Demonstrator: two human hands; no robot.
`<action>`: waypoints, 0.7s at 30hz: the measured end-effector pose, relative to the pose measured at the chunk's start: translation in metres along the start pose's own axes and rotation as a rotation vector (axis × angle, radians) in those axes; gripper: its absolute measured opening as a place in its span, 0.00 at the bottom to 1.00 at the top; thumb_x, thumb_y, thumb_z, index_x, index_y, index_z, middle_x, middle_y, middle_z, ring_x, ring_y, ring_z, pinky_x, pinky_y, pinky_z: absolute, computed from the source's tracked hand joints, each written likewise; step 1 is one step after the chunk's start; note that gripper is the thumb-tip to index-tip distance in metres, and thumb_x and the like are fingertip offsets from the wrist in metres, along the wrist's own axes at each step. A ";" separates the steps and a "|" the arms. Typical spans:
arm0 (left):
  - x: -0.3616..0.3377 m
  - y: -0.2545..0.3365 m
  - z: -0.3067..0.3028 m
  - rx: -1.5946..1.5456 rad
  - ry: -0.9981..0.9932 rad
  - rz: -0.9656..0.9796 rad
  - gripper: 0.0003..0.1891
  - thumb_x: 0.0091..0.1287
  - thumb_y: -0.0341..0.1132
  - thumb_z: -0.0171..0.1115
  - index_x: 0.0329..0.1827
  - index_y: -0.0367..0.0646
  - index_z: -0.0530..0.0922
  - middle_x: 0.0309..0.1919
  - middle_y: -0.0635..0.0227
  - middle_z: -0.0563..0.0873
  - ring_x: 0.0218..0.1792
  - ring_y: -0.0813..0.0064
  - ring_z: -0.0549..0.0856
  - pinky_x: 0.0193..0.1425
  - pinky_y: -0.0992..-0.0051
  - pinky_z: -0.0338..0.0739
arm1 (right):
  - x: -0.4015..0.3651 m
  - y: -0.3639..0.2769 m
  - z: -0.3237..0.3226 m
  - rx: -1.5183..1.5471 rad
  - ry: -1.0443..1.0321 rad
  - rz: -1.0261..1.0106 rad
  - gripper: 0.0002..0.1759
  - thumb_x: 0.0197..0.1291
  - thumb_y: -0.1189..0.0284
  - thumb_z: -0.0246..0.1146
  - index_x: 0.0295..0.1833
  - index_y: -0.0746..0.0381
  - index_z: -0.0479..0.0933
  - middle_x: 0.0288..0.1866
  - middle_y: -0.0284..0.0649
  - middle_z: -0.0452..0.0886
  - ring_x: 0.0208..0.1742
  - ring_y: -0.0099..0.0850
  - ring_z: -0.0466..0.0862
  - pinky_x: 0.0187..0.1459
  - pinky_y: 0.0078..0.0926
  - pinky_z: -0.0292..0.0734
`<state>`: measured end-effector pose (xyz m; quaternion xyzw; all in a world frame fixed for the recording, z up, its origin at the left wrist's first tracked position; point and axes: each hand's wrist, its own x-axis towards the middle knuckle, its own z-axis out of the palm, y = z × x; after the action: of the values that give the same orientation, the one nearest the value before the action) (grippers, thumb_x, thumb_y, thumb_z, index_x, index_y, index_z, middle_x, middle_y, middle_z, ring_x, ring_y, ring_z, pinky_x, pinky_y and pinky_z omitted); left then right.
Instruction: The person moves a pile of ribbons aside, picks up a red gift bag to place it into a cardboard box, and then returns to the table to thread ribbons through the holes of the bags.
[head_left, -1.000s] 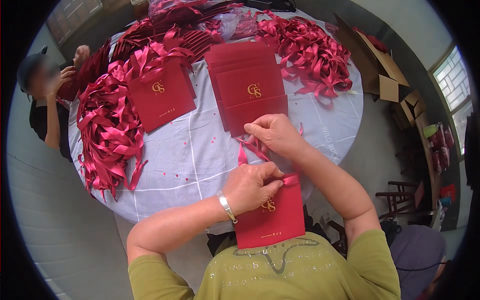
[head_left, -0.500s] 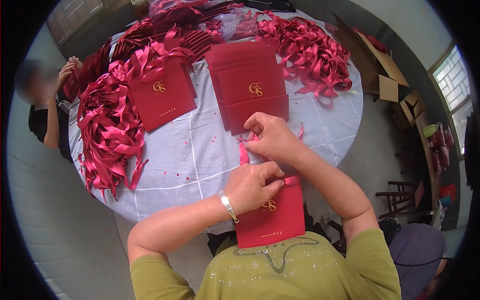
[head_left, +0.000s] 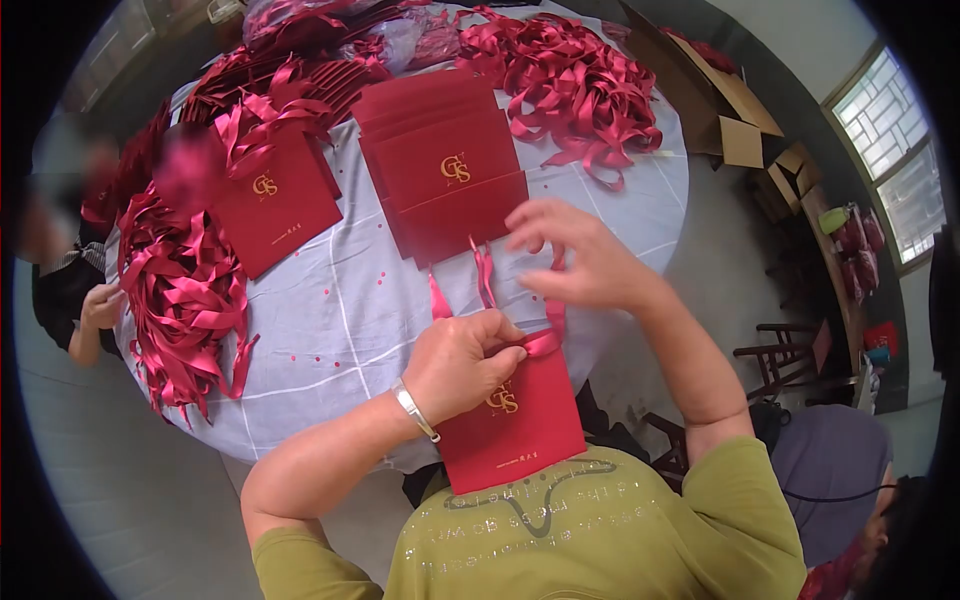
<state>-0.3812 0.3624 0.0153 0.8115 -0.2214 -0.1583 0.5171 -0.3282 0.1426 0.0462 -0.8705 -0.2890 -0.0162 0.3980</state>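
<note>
A red paper gift bag (head_left: 515, 435) with gold lettering rests at the table's near edge against my shirt. My left hand (head_left: 465, 360), wearing a silver bracelet, is closed on its top edge, thumb and fingers pinching beside a pink ribbon (head_left: 543, 344) at the rim. My right hand (head_left: 585, 255) hovers above and to the right of the bag, fingers apart, holding nothing. Loose ribbon ends (head_left: 483, 270) stand up between my hands and the stacked bags. Just beyond lies a stack of similar red bags (head_left: 430, 150).
Ribbon heaps lie at left (head_left: 185, 300) and far right (head_left: 575, 85) of the round table. Another red bag (head_left: 280, 205) lies left of the stack. A co-worker (head_left: 70, 270) sits at far left. Cardboard boxes (head_left: 740, 140) and a stool (head_left: 785, 345) stand to the right.
My right hand has let go of the ribbon and opened, moving away from it. My left hand keeps its pinch on the bag. The view has shifted; the co-worker's hand has lowered.
</note>
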 end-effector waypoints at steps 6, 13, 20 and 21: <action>0.003 -0.003 -0.001 0.014 0.003 0.014 0.06 0.64 0.29 0.67 0.40 0.35 0.82 0.21 0.68 0.85 0.24 0.87 0.81 0.30 0.79 0.77 | -0.046 0.003 -0.013 0.001 -0.270 -0.094 0.14 0.47 0.67 0.75 0.37 0.62 0.81 0.62 0.44 0.79 0.69 0.46 0.73 0.69 0.44 0.65; 0.007 -0.003 0.003 -0.079 0.019 -0.101 0.06 0.65 0.26 0.67 0.40 0.33 0.82 0.29 0.69 0.88 0.30 0.87 0.84 0.33 0.81 0.79 | -0.042 -0.023 -0.031 0.035 -0.337 0.130 0.10 0.51 0.71 0.72 0.34 0.63 0.78 0.37 0.40 0.86 0.39 0.37 0.85 0.41 0.34 0.79; 0.008 0.002 -0.001 0.064 0.140 -0.039 0.09 0.62 0.38 0.68 0.40 0.44 0.85 0.31 0.58 0.89 0.34 0.61 0.90 0.40 0.65 0.83 | -0.056 -0.058 -0.047 0.632 -0.343 0.264 0.05 0.63 0.77 0.64 0.42 0.66 0.83 0.31 0.36 0.85 0.28 0.22 0.83 0.32 0.21 0.78; 0.009 0.001 -0.003 0.053 0.158 -0.020 0.09 0.62 0.39 0.68 0.40 0.45 0.86 0.32 0.59 0.89 0.34 0.60 0.90 0.40 0.65 0.83 | -0.058 -0.056 -0.052 0.694 -0.370 0.293 0.06 0.63 0.79 0.63 0.44 0.67 0.84 0.33 0.39 0.87 0.29 0.22 0.84 0.32 0.19 0.80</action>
<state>-0.3723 0.3593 0.0175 0.8369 -0.1760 -0.0931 0.5098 -0.3952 0.1061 0.1052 -0.7049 -0.2170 0.2957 0.6071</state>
